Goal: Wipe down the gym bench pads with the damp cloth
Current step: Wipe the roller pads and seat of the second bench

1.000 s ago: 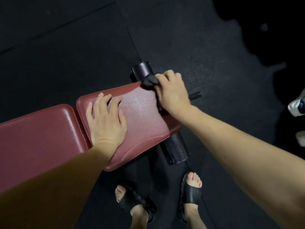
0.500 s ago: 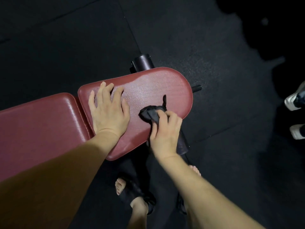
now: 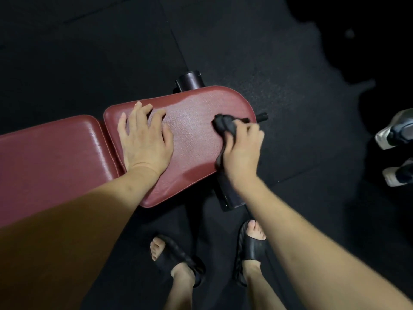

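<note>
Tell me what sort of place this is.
Most likely a gym: a padded maroon bench with a black foam roller at its end stands on dark rubber floor matting. The right hand wipes the pad with a dark cloth.

— What do the pads look like?
— Two dark red padded surfaces, end to end: the seat pad (image 3: 196,139), rounded at its right end, its skin finely cracked, and the longer back pad (image 3: 51,157) to its left.
— And the cloth?
— The cloth (image 3: 224,127), black and bunched, lies on the seat pad's right end.
</note>
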The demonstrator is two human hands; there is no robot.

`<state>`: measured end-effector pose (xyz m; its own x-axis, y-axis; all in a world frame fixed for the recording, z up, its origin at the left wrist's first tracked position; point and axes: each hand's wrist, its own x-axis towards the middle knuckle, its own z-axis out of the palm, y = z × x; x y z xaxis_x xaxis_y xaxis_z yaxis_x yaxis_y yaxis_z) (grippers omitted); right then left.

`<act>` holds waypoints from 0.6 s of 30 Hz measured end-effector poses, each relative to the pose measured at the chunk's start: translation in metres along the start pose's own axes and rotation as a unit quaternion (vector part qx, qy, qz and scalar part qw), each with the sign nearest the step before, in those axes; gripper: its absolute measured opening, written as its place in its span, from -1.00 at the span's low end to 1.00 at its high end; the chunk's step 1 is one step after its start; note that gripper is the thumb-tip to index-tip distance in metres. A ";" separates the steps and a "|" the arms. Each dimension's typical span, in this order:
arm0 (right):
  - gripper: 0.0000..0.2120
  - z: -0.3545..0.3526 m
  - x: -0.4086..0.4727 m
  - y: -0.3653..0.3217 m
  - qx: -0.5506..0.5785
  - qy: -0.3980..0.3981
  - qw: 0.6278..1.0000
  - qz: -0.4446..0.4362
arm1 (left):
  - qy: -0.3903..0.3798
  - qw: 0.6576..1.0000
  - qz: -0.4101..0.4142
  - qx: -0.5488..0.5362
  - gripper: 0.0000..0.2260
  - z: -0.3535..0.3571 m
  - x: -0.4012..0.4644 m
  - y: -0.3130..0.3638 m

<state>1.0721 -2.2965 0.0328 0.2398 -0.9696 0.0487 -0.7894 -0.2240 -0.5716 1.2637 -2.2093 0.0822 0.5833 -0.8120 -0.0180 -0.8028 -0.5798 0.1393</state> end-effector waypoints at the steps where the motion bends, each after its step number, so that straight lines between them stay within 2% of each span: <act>1: -0.72 0.001 -0.019 -0.013 0.003 -0.004 1.000 -0.010 | -0.002 1.000 0.002 -0.002 -0.67 -0.001 0.000 0.000; 3: -0.73 -0.001 -0.044 -0.033 0.017 -0.024 0.999 -0.033 | -0.012 1.000 0.009 -0.011 -0.68 -0.004 0.000 -0.002; 6: -0.73 -0.002 -0.029 -0.038 0.020 -0.055 0.997 -0.055 | -0.044 0.997 0.031 -0.047 -0.67 -0.015 -0.001 -0.010; 9: -0.76 0.011 0.015 -0.055 0.002 -0.037 0.999 -0.002 | -0.050 0.995 0.050 -0.066 -0.65 -0.038 -0.011 -0.033; 12: -0.77 0.034 0.032 -0.102 -0.002 -0.036 0.998 0.054 | -0.035 0.998 0.032 -0.037 -0.64 -0.066 -0.031 -0.069; 18: -0.80 0.065 0.007 -0.182 0.053 -0.096 0.983 -0.145 | -0.050 0.998 0.033 0.034 -0.63 -0.095 -0.064 -0.141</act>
<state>1.2541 -2.2559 0.0841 0.5557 -0.8282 0.0727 -0.6113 -0.4663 -0.6394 1.3515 -2.0694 0.1582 0.5173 -0.8487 -0.1097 -0.8471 -0.5261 0.0758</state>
